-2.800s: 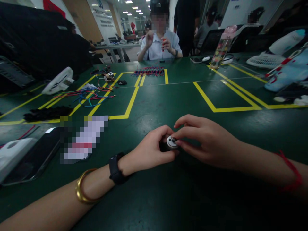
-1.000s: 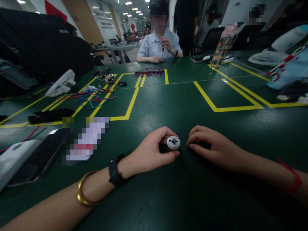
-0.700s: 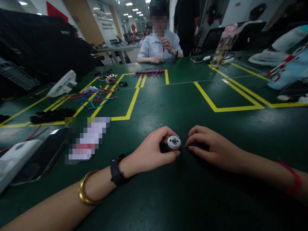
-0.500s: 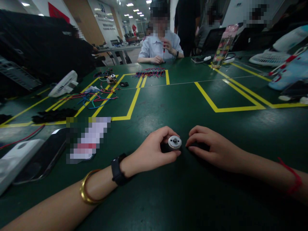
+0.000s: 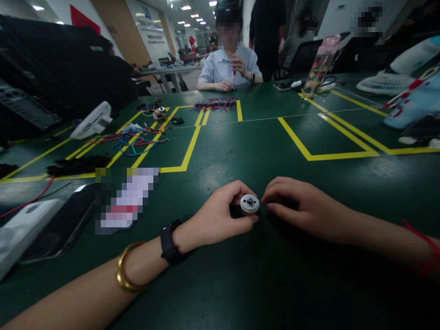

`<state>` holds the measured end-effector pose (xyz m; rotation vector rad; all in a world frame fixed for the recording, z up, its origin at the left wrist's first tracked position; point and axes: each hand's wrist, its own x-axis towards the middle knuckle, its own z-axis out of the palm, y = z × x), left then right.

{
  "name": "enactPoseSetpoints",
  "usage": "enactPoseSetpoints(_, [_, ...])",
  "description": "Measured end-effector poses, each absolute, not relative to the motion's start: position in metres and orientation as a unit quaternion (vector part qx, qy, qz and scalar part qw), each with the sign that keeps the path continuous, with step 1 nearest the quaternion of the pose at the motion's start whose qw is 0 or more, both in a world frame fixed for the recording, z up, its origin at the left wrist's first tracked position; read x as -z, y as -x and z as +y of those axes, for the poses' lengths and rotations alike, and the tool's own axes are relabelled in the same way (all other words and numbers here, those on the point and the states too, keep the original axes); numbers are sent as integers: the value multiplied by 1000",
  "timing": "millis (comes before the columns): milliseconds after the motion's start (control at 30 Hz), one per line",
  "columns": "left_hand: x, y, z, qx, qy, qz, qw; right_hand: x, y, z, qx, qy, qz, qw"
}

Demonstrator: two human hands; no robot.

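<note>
A small round metal motor [image 5: 250, 205] stands on the green table, its silver end face up, with a dark shaft at the centre and small holes beside it. My left hand [image 5: 220, 213] is closed round its left side, thumb in front and fingers behind. Just to the right of the motor, my right hand [image 5: 299, 204] has its fingers curled and the thumb and fingertips close together. Whatever is between those fingertips, if anything, is too small or hidden to make out.
Left of my arm lie a pixelated paper or phone [image 5: 127, 201], a dark phone [image 5: 62, 222] and a white power strip [image 5: 30, 229]. Beyond are loose coloured wires [image 5: 137, 140], a white fan [image 5: 92, 120] and a wire bundle [image 5: 216, 104]. A person [image 5: 228, 66] holding a screwdriver sits opposite.
My right hand has shifted slightly left and away from me, bringing its fingertips closer to the motor. My left hand and the motor stay in place.
</note>
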<state>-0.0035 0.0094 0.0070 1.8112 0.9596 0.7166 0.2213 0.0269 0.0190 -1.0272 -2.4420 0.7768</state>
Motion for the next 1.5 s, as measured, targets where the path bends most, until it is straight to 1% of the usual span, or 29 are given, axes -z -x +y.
enactPoseSetpoints(100, [-5,4,10,-294,-736,393,465,-29,-211,27,-259,354,-861,257])
enactPoseSetpoints(267, [0,4,10,-294,-739,402,454,-40,-193,27,-232,323,-879,263])
enactPoseSetpoints(433, [-1,3,10,-301,-726,392,478,-44,-198,27,-222,307,-864,331])
enactPoseSetpoints(500, [-3,3,10,-301,-726,387,483,-38,-208,26,-229,332,-861,311])
enactPoseSetpoints(633, [-7,3,10,-297,-731,384,480,-16,-227,24,-231,370,-882,179])
enactPoseSetpoints(700, [-8,3,10,-294,-731,386,480,-6,-232,23,-219,371,-889,158])
enactPoseSetpoints(800, [-8,3,9,-298,-727,386,484,0,-235,22,-217,370,-890,156])
enactPoseSetpoints(1033, [-8,2,10,-305,-720,384,491,-5,-237,24,-254,374,-875,173])
enactPoseSetpoints(1367, [-7,3,10,-305,-722,375,495,-11,-233,28,-249,383,-879,136])
enactPoseSetpoints(1433, [-7,3,10,-303,-721,378,496,-12,-233,29,-251,373,-882,140])
enactPoseSetpoints(1500, [-8,3,10,-302,-719,379,498,-16,-231,30,-253,362,-882,162])
